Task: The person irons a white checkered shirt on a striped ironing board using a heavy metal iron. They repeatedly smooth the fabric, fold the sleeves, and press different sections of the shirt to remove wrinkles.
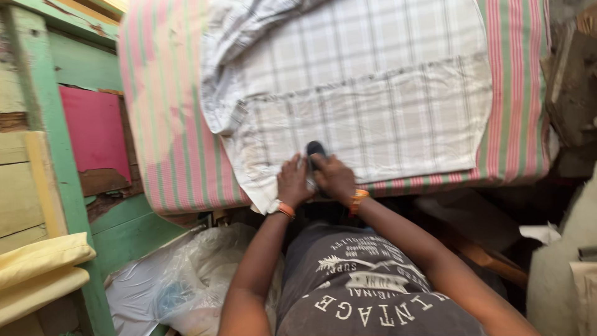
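A white checked shirt (pixel 373 93) lies spread flat on a table covered with a pink and green striped cloth (pixel 168 124). At the shirt's near edge both hands meet around a small dark object (pixel 315 149), likely the handle of an iron; most of it is hidden. My left hand (pixel 293 182) rests on the shirt's hem right beside it, fingers touching it. My right hand (pixel 334 177) is closed on the dark object. Each wrist wears an orange band.
Green wooden boards and a red panel (pixel 93 130) stand at the left. Folded yellow cloth (pixel 37 267) lies at the lower left. A clear plastic bag (pixel 186 280) sits under the table. Dark wooden clutter (pixel 572 87) is at the right.
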